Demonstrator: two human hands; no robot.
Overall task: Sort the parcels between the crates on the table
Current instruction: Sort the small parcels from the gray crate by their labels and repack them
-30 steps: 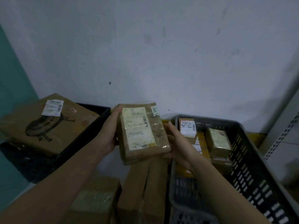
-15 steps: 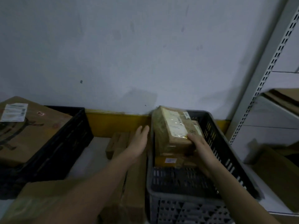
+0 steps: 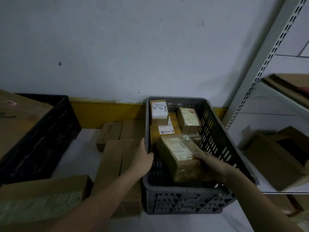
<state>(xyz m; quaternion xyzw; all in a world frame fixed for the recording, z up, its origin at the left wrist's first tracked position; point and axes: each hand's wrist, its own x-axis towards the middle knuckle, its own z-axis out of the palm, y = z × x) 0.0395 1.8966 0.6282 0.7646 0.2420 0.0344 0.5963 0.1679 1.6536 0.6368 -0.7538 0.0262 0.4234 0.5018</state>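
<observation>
A grey slatted crate point(image 3: 215, 143) stands on the table at centre right. Inside it lies a taped brown parcel point(image 3: 178, 156) with a pale label, tilted, and my right hand point(image 3: 212, 164) grips its near right end. My left hand point(image 3: 142, 159) rests on the crate's left rim, thumb hooked over the edge. Further back in the crate are a small box with a handwritten label point(image 3: 158, 112), a taped parcel point(image 3: 188, 119) and a flat yellow parcel point(image 3: 165, 131). A black crate point(image 3: 41, 139) at the left holds a large cardboard box point(image 3: 16, 121).
Several brown cardboard boxes point(image 3: 117, 158) lie on the table between the two crates, and another one point(image 3: 41, 196) sits at the near left. A grey metal shelf rack point(image 3: 267, 52) with cartons point(image 3: 274, 158) stands to the right. A wall closes the back.
The parcel was held up in both hands, then carried right and lowered into the grey crate. My left hand let go of it and settled on the crate's rim.
</observation>
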